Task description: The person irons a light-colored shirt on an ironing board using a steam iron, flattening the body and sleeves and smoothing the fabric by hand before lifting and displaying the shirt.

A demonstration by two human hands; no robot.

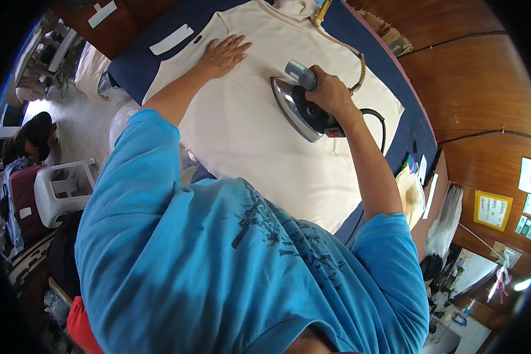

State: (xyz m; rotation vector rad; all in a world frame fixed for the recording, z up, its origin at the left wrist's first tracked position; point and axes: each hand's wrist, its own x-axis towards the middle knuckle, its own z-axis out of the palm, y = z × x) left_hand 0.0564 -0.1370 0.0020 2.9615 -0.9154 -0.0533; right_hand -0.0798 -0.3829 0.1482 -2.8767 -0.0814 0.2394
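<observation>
A cream garment (242, 147) lies spread over a table with a dark blue cover (137, 69). My left hand (223, 57) rests flat on the cloth near the garment's far left part, fingers stretched out. In my right hand (330, 91) is the handle of a steam iron (301, 112), with a shiny metal rim and black body. The iron is over the middle of the garment; its soleplate is hidden. A tan hose (360, 68) and a black cord (379, 118) run from the iron's side. The fingers of my right hand curl around the handle.
A white paper strip (171, 39) lies on the blue cover at the far left. Wooden panelling (472, 82) stands along the right side, with a cable across it. At the left are a white plastic stool (62, 189) and plastic bags (121, 115).
</observation>
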